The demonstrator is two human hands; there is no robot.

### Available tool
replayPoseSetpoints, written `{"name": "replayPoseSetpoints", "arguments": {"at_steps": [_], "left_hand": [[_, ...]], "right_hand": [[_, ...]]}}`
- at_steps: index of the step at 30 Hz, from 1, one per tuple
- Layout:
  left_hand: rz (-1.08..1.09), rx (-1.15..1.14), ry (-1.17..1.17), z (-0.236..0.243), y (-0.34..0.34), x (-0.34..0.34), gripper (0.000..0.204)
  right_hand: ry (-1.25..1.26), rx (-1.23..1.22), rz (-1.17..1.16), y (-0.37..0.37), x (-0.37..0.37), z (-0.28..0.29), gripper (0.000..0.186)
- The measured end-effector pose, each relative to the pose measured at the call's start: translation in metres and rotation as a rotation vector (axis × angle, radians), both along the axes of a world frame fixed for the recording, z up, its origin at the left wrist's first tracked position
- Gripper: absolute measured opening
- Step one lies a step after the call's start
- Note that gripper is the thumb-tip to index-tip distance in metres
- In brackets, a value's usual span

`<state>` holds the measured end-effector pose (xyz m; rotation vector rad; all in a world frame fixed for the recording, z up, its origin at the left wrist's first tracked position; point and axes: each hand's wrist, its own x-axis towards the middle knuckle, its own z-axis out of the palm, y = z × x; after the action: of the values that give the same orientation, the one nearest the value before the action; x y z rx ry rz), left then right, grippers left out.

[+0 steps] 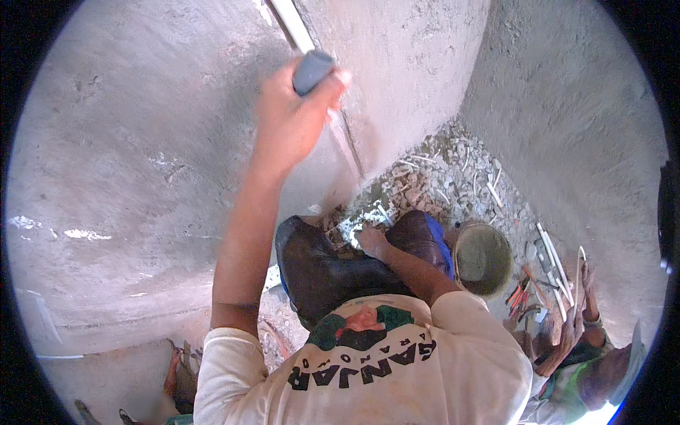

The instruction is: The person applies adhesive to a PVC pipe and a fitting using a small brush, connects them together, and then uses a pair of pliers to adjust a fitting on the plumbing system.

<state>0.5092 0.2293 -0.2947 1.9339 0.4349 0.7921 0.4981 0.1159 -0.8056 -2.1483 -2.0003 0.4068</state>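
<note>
My left hand (292, 117) is up on the wall (177, 127), fingers wrapped round a grey cylinder (313, 73); its far end is blurred or hidden, so can't say if it's a tool handle. White pipe (294, 27) sits in the wall just above that hand, in line with the grey cylinder. Below the hand a narrow channel (345, 142) runs down toward the rubble (460, 166); no pipe clearly visible in it, blurry.

My right hand (372, 242) is low, fingers curled in, over white material (352, 230); can't tell if it's gripping any. Bucket (504, 248) is to the right of it.

Progress, my judgement: part done. Upper stretch has pipe, lower channel looks unfinished, and nothing around the pipe looks smoothed over.
</note>
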Motion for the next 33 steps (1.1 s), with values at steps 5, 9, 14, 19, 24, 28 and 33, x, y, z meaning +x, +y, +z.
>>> {"name": "replayPoseSetpoints", "arguments": {"at_steps": [5,9,14,19,24,28,33], "left_hand": [[-0.037,-0.280,0.080,-0.041,0.002,-0.017,0.025],[-0.154,-0.623,0.076,-0.076,0.012,-0.034,0.027],[-0.283,-0.795,0.043,-0.112,0.022,-0.052,0.027],[-0.320,-0.772,0.004,-0.124,0.023,-0.064,0.031],[-0.243,-0.740,0.052,-0.140,0.031,-0.078,0.033],[-0.230,-0.720,0.121,-0.159,0.036,-0.088,0.032],[-0.147,-0.797,0.173,-0.182,0.044,-0.097,0.026]], "right_hand": [[0.117,0.025,-0.050,-0.003,-0.002,-0.001,0.016],[0.043,0.083,-0.069,-0.005,-0.003,-0.003,0.016],[0.074,0.139,-0.076,-0.009,0.000,-0.005,0.017],[0.109,0.029,-0.073,-0.001,-0.002,-0.015,0.017],[0.159,0.070,-0.017,-0.003,0.008,-0.009,0.033],[0.295,0.070,-0.305,-0.012,0.014,0.013,0.040],[0.463,0.052,-0.472,-0.031,0.039,0.068,0.039]]}}
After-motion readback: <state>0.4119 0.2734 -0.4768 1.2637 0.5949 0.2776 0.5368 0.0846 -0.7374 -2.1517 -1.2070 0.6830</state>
